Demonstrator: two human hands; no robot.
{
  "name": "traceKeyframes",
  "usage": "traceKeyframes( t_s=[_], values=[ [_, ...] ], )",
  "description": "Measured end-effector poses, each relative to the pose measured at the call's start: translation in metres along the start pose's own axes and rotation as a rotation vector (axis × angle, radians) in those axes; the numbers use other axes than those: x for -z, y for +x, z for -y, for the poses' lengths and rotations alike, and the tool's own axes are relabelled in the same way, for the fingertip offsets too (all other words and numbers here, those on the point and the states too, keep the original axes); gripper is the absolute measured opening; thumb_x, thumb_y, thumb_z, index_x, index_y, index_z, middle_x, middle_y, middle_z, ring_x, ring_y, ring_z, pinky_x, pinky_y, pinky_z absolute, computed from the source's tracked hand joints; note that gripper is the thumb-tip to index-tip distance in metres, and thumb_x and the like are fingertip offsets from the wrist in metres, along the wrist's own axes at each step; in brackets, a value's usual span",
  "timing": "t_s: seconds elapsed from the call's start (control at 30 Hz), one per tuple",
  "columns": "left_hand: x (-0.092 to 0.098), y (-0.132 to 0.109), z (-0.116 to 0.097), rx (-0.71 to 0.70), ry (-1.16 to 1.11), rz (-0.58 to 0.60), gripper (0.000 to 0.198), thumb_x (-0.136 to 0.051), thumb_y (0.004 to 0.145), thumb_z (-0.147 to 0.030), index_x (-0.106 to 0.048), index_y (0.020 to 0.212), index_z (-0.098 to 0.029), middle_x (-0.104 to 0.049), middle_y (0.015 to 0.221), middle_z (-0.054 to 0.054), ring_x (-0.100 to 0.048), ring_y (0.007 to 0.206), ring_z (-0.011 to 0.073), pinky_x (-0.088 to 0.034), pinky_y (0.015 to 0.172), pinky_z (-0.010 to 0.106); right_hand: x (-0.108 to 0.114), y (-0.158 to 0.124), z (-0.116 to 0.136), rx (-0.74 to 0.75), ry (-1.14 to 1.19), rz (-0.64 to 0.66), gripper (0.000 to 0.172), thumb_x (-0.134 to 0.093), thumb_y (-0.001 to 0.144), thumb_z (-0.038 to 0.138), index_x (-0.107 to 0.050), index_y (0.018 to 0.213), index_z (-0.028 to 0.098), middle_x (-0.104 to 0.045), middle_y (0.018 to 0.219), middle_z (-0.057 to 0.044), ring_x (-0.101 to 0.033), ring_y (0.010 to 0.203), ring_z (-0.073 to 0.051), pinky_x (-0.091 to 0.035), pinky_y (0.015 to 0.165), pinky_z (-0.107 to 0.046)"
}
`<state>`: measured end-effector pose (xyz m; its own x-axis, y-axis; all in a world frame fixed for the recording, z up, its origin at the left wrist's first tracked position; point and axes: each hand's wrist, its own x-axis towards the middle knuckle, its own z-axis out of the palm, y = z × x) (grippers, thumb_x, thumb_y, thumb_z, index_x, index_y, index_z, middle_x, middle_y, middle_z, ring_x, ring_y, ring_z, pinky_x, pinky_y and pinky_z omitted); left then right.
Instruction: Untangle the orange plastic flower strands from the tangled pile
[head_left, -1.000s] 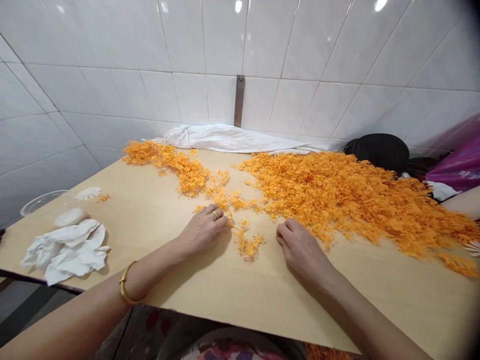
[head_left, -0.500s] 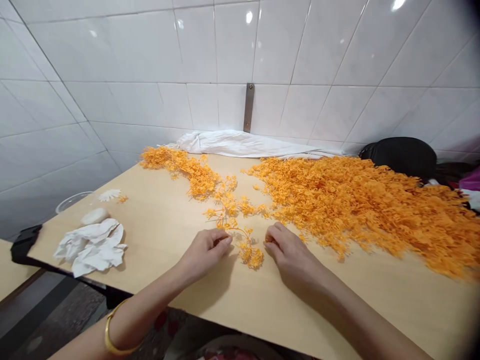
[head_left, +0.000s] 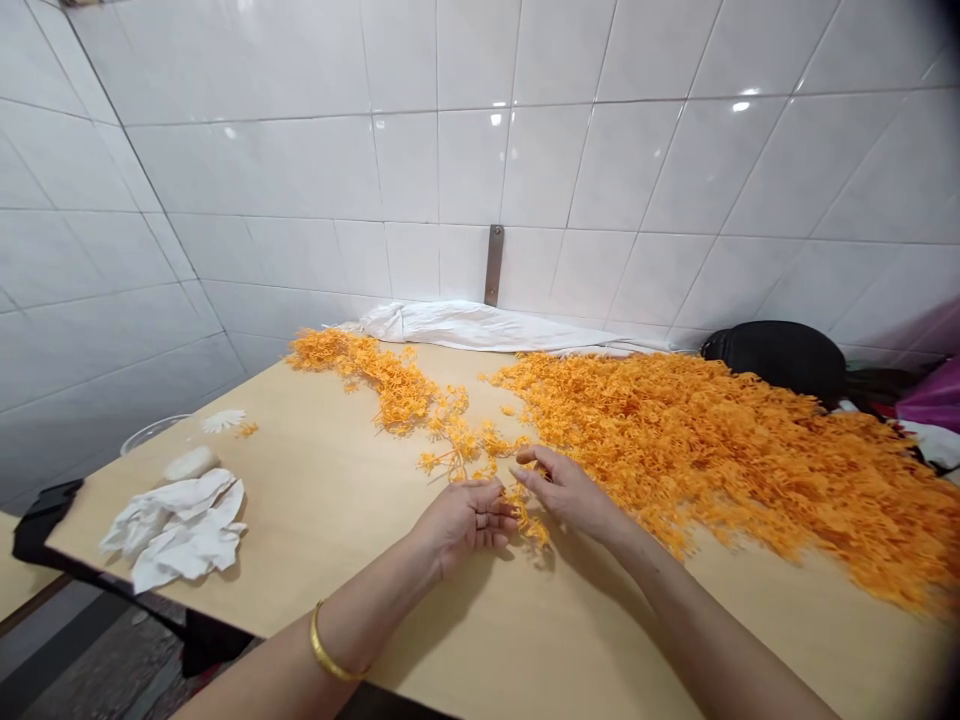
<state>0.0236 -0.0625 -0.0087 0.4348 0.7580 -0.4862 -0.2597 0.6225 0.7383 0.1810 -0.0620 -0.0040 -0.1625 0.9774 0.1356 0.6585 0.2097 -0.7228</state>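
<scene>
My left hand (head_left: 474, 518) is turned partly palm up, its fingers curled round a thin strand of orange flowers (head_left: 533, 530). One end of this strand dangles to the right of the fingers. Close by on the right, my right hand (head_left: 564, 487) has its thumb and forefinger apart, and no thing shows between them. Just beyond both hands, the strand's further length (head_left: 457, 440) runs back to a bunch of orange flowers (head_left: 401, 395). A big heap of orange flowers (head_left: 690, 440) spreads to the right of my right hand.
At the table's left lie a crumpled white cloth (head_left: 187, 530), a rounded white object (head_left: 192, 463) and a white flower-like piece (head_left: 223, 421). A white cloth (head_left: 465, 326) lies along the tiled wall. A black bag (head_left: 780, 358) stands behind the heap.
My left hand has moved right and rolled palm up, with the strand at its fingers. My right hand has opened its thumb and forefinger. The camera view has tilted up.
</scene>
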Motion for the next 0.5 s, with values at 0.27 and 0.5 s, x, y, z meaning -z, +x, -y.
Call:
traceKeyframes(
  t_s=[0.27, 0.5],
  values=[
    [0.012, -0.004, 0.01, -0.111, 0.098, -0.041, 0.015, -0.056, 0.072, -0.026, -0.051, 0.076, -0.013, -0.056, 0.058, 0.002, -0.052, 0.045, 0.009, -0.037, 0.041, 0.019, -0.004, 0.001, 0.008, 0.006, 0.214, -0.028, 0.025, -0.046, 0.077, 0.035, -0.043, 0.058, 0.018, -0.039, 0.053, 0.005, -0.036, 0.051, -0.009, -0.028, 0.05, -0.022],
    [-0.009, 0.011, -0.011, -0.097, -0.04, 0.053, 0.027, -0.057, 0.07, -0.039, -0.056, 0.08, -0.014, -0.06, 0.066, 0.002, -0.055, 0.057, 0.0099, -0.042, 0.052, 0.021, 0.006, 0.0, 0.021, -0.02, 0.608, 0.042, 0.027, -0.049, 0.076, 0.04, -0.043, 0.062, 0.018, -0.037, 0.052, 0.006, -0.034, 0.045, -0.006, -0.024, 0.044, -0.02]
  ],
)
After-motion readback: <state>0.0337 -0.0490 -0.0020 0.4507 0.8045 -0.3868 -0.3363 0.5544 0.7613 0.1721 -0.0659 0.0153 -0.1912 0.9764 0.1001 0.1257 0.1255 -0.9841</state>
